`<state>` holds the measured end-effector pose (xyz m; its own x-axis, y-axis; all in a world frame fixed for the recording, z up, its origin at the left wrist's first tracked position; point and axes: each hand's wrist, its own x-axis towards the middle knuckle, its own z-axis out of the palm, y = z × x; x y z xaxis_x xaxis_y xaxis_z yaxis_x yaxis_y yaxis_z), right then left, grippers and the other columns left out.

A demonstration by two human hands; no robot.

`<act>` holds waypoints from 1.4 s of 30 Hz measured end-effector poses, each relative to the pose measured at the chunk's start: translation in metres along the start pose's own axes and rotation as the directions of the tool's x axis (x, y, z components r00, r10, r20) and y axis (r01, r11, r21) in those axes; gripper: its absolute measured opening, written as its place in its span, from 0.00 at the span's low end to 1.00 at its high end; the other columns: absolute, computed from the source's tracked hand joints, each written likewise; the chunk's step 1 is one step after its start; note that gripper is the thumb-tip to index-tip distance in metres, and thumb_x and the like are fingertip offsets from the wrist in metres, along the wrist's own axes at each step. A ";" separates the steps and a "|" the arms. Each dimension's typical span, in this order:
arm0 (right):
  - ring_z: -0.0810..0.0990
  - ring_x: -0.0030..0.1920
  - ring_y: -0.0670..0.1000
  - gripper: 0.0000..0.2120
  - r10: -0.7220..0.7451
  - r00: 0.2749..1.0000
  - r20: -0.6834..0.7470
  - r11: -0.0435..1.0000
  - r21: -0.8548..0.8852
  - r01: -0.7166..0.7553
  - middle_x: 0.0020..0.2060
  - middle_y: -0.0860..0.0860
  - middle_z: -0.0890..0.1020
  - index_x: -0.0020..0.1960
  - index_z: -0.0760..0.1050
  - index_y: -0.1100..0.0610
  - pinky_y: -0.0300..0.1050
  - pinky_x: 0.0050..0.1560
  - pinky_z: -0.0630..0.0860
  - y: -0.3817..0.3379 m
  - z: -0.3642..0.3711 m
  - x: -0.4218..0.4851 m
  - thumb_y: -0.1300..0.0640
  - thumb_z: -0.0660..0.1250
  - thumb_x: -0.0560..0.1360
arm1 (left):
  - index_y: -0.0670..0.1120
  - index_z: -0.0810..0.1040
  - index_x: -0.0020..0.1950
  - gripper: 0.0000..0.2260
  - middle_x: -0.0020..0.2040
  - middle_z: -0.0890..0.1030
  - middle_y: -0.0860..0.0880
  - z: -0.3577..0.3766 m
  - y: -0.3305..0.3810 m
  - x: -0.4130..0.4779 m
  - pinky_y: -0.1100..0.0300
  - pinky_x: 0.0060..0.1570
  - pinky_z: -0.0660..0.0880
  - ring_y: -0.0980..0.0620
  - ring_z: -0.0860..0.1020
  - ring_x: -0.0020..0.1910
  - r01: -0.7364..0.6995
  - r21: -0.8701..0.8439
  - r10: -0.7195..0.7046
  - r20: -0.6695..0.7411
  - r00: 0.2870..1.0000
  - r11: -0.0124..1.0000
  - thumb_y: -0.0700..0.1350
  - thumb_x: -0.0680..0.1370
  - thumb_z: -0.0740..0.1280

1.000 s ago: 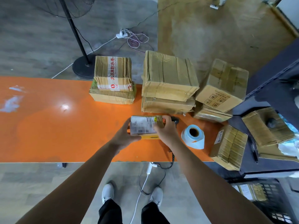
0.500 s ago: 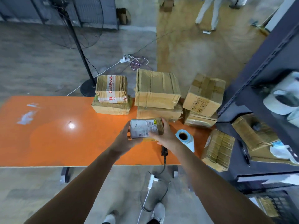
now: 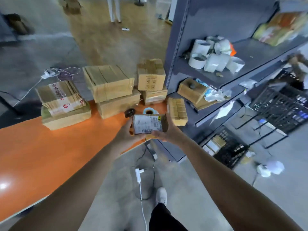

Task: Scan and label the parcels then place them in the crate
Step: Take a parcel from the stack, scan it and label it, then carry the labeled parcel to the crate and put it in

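A small cardboard parcel with a white shipping label on top is held in the air over the right end of the orange table. My left hand grips its left side and my right hand grips its right side and front edge. Behind it on the table lie a black scanner and a blue label roll. A black crate holding parcels stands on the floor at the right, beside the shelf.
Taped cardboard parcels are stacked along the table's far edge. One parcel stands at the table's right end. A grey metal shelf with tape rolls and boxes rises at the right. Cables run over the floor.
Both hands have lifted the labelled parcel off the table and carried it right. The view has swung right toward the shelf and the crate.
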<state>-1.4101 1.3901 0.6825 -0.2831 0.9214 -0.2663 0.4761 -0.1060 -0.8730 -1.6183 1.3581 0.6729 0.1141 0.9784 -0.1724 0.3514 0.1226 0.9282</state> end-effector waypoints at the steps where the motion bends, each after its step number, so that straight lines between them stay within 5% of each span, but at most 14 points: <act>1: 0.81 0.52 0.40 0.44 0.048 0.998 -0.041 0.999 0.005 -0.048 0.56 0.44 0.76 0.75 0.50 0.57 0.37 0.45 0.81 0.001 -0.005 -0.019 0.60 0.77 0.72 | 0.63 0.62 0.71 0.33 0.52 0.72 0.69 0.010 0.000 -0.002 0.73 0.42 0.70 0.65 0.75 0.51 -0.010 -0.005 0.011 0.045 0.999 1.000 0.47 0.73 0.75; 4: 0.76 0.48 0.39 0.49 0.108 0.978 -0.176 0.994 0.017 -0.107 0.53 0.34 0.69 0.79 0.45 0.53 0.28 0.38 0.77 0.027 -0.019 -0.073 0.55 0.77 0.71 | 0.63 0.63 0.66 0.30 0.50 0.70 0.72 0.050 0.013 -0.016 0.80 0.37 0.67 0.74 0.74 0.47 -0.072 -0.036 0.078 0.175 0.982 0.997 0.45 0.73 0.75; 6: 0.75 0.49 0.41 0.51 0.179 0.954 -0.242 0.984 0.042 -0.174 0.55 0.38 0.71 0.80 0.43 0.53 0.29 0.39 0.78 0.039 -0.035 -0.110 0.54 0.77 0.72 | 0.60 0.64 0.67 0.28 0.53 0.74 0.67 0.080 0.022 -0.022 0.77 0.43 0.69 0.64 0.74 0.54 -0.094 -0.066 0.108 0.273 0.956 0.993 0.44 0.74 0.74; 9: 0.77 0.51 0.48 0.53 0.289 0.896 -0.337 0.957 0.099 -0.271 0.62 0.47 0.71 0.80 0.39 0.49 0.45 0.46 0.84 0.058 -0.057 -0.169 0.50 0.76 0.72 | 0.55 0.64 0.72 0.31 0.58 0.76 0.60 0.132 0.036 -0.033 0.68 0.52 0.72 0.60 0.75 0.58 -0.128 -0.053 0.138 0.400 0.906 0.990 0.44 0.74 0.74; 11: 0.78 0.51 0.49 0.54 0.328 0.856 -0.400 0.945 0.137 -0.298 0.63 0.48 0.71 0.80 0.39 0.47 0.53 0.48 0.84 0.069 -0.069 -0.207 0.50 0.76 0.71 | 0.54 0.65 0.71 0.31 0.54 0.76 0.63 0.167 0.045 -0.043 0.76 0.43 0.71 0.69 0.76 0.52 -0.145 -0.049 0.151 0.451 0.879 0.988 0.45 0.73 0.75; 13: 0.79 0.52 0.51 0.54 0.364 0.818 -0.446 0.931 0.148 -0.333 0.65 0.50 0.72 0.80 0.39 0.48 0.56 0.48 0.83 0.084 -0.082 -0.242 0.50 0.76 0.71 | 0.55 0.66 0.71 0.30 0.53 0.77 0.62 0.199 0.056 -0.056 0.73 0.40 0.72 0.65 0.76 0.53 -0.146 -0.041 0.146 0.502 0.852 0.988 0.46 0.73 0.75; 16: 0.80 0.54 0.53 0.53 0.395 0.773 -0.496 0.919 0.193 -0.345 0.66 0.51 0.72 0.80 0.40 0.49 0.51 0.45 0.84 0.113 -0.100 -0.292 0.51 0.76 0.72 | 0.55 0.65 0.71 0.30 0.55 0.78 0.58 0.250 0.071 -0.077 0.59 0.46 0.79 0.57 0.76 0.51 -0.152 -0.025 0.138 0.580 0.803 0.988 0.45 0.73 0.75; 17: 0.79 0.54 0.50 0.52 0.400 0.764 -0.506 0.917 0.210 -0.340 0.66 0.51 0.73 0.80 0.42 0.50 0.45 0.42 0.83 0.124 -0.106 -0.310 0.51 0.76 0.72 | 0.55 0.66 0.70 0.29 0.54 0.78 0.60 0.267 0.077 -0.086 0.63 0.44 0.78 0.60 0.77 0.49 -0.145 -0.024 0.130 0.595 0.793 0.989 0.45 0.73 0.75; 19: 0.77 0.50 0.45 0.51 0.420 0.745 -0.518 0.907 0.250 -0.338 0.61 0.44 0.73 0.80 0.42 0.50 0.37 0.37 0.81 0.145 -0.119 -0.346 0.51 0.76 0.72 | 0.57 0.68 0.66 0.29 0.50 0.77 0.65 0.305 0.092 -0.105 0.72 0.35 0.74 0.68 0.76 0.47 -0.131 -0.025 0.118 0.623 0.773 0.991 0.45 0.71 0.77; 22: 0.77 0.51 0.47 0.51 0.449 0.727 -0.520 0.893 0.298 -0.338 0.57 0.42 0.71 0.80 0.41 0.48 0.45 0.41 0.84 0.183 -0.144 -0.402 0.49 0.75 0.72 | 0.58 0.68 0.63 0.29 0.48 0.77 0.65 0.368 0.111 -0.134 0.70 0.28 0.74 0.72 0.78 0.40 -0.106 -0.020 0.093 0.654 0.750 0.994 0.45 0.68 0.78; 25: 0.77 0.57 0.51 0.52 0.463 0.693 -0.552 0.885 0.330 -0.328 0.64 0.44 0.69 0.80 0.41 0.48 0.52 0.45 0.84 0.229 -0.174 -0.464 0.48 0.76 0.72 | 0.60 0.66 0.66 0.31 0.51 0.78 0.63 0.438 0.130 -0.169 0.60 0.40 0.79 0.65 0.77 0.47 -0.127 0.038 0.066 0.691 0.720 0.991 0.49 0.69 0.78; 30: 0.77 0.51 0.45 0.53 0.457 0.664 -0.592 0.886 0.366 -0.284 0.60 0.39 0.70 0.81 0.41 0.50 0.43 0.35 0.81 0.299 -0.236 -0.561 0.49 0.76 0.71 | 0.53 0.65 0.72 0.31 0.62 0.78 0.52 0.558 0.163 -0.227 0.47 0.63 0.74 0.50 0.76 0.60 -0.126 0.086 0.030 0.701 0.712 0.988 0.45 0.72 0.75; 38: 0.77 0.53 0.48 0.53 0.435 0.703 -0.563 0.896 0.349 -0.275 0.66 0.47 0.70 0.81 0.44 0.51 0.39 0.33 0.78 0.345 -0.316 -0.622 0.47 0.77 0.70 | 0.51 0.64 0.73 0.30 0.61 0.76 0.52 0.651 0.203 -0.261 0.54 0.52 0.77 0.50 0.75 0.60 -0.067 0.087 -0.010 0.676 0.737 0.994 0.40 0.75 0.72; 42: 0.77 0.56 0.52 0.51 0.440 0.747 -0.499 0.892 0.339 -0.300 0.65 0.48 0.71 0.80 0.46 0.48 0.48 0.40 0.83 0.359 -0.345 -0.609 0.47 0.77 0.70 | 0.52 0.63 0.74 0.32 0.61 0.76 0.52 0.669 0.201 -0.245 0.56 0.47 0.78 0.50 0.75 0.60 0.011 0.059 -0.046 0.627 0.778 0.998 0.40 0.74 0.74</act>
<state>-0.7797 0.9196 0.6722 0.4133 0.8277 -0.3795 0.2273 -0.4974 -0.8372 -0.9541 1.0316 0.6808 0.6549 0.6513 -0.3832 0.4071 0.1230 0.9050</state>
